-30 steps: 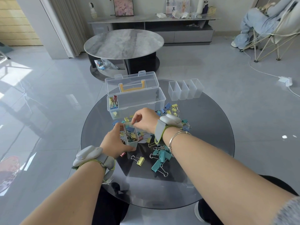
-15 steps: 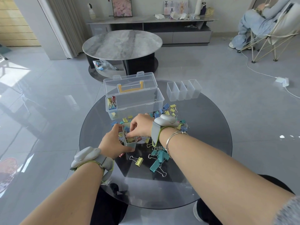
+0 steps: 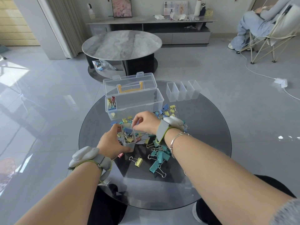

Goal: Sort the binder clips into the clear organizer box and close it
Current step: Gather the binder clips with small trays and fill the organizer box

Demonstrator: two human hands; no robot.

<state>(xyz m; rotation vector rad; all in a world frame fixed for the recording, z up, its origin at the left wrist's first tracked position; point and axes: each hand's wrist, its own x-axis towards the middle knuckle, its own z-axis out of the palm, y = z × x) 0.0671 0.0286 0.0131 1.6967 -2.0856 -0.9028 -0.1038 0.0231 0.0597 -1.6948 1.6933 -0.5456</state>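
The round dark glass table [image 3: 203, 143] carries everything, and its smooth top will let light plastic slide. Toward its far edge stands the clear organizer box [image 3: 138, 103], lid tipped back and open, one filled bin at its left end; it looks thin-walled and light, stiff enough to take by its long sides. Just right of the box stands a row of four empty bins [image 3: 183, 90]. Nearer than the box, the loose binder clips [image 3: 159, 157] lie scattered in blue, yellow and teal: small, hard, springy steel, best pinched by the painted body, since the wire handles flop and tangle.

In front of the box the left hand [image 3: 112, 145] wraps its fingers and thumb round a small clear bin [image 3: 129, 138], already well filled with clips. That bin is probably slippery and now noticeably heavier, so a grip low on its walls seems wise to keep it upright.

Over the bin's far end, the right hand [image 3: 145, 123] has fingertips pinched together; whether a clip sits between them I cannot tell.
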